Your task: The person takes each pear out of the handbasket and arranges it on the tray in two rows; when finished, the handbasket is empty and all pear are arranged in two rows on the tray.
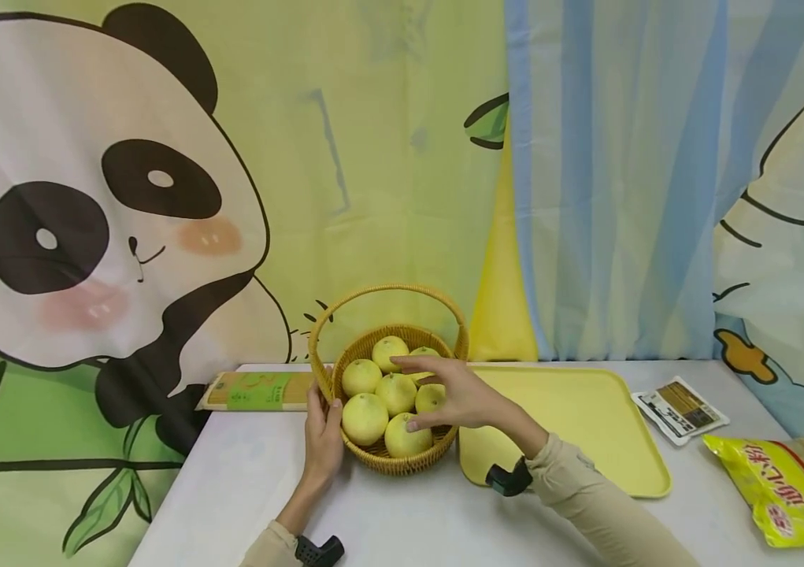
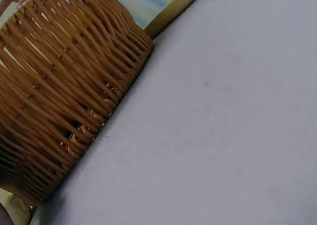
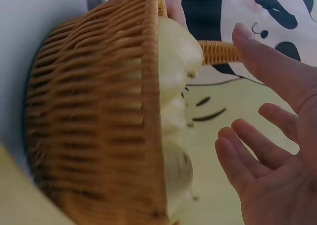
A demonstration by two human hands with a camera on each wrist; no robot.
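Note:
A brown wicker basket (image 1: 394,465) with a tall arched handle stands on the table, filled with several round yellow-green fruits (image 1: 364,419). My left hand (image 1: 324,437) rests against the basket's left side, thumb near the rim; some of its fingers are hidden behind the basket. Over the right part of the fruits hovers my right hand (image 1: 461,394), its thumb and fingers spread. In the right wrist view this hand (image 3: 277,160) holds nothing, and a gap shows between it and the fruits (image 3: 176,170). The left wrist view shows the basket's woven wall (image 2: 69,71) standing on the tabletop.
A yellow tray (image 1: 586,425) lies directly right of the basket. Beyond it are a small flat white packet (image 1: 681,409) and a yellow bag (image 1: 784,488). A long pack with a green label (image 1: 256,391) lies behind left. Printed curtains (image 1: 402,157) hang at the table's back edge.

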